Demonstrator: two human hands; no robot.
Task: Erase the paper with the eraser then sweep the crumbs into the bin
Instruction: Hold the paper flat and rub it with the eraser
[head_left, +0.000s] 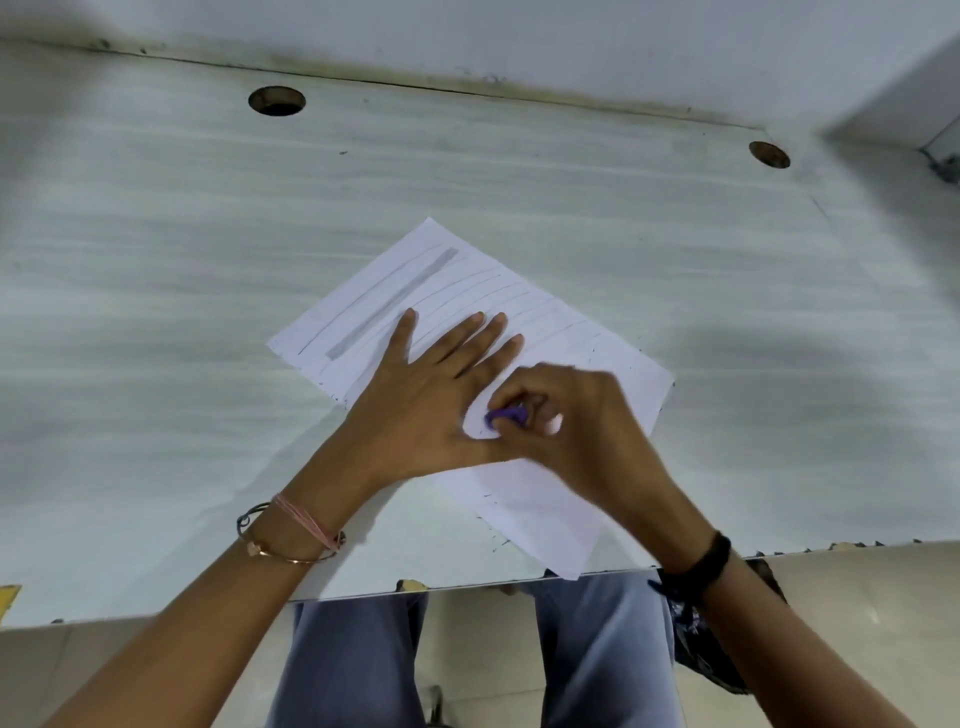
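on the paper (545, 332), left hand (421, 395) flat

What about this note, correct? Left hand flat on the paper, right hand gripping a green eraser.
Not quite: the eraser is purple, not green, as the head view shows. The left hand lies flat on the paper; the right hand grips the eraser.

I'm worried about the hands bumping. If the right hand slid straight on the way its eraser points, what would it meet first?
Probably the left hand, pressed flat on the paper. The right hand aims the eraser left at it, across only a small patch of bare paper.
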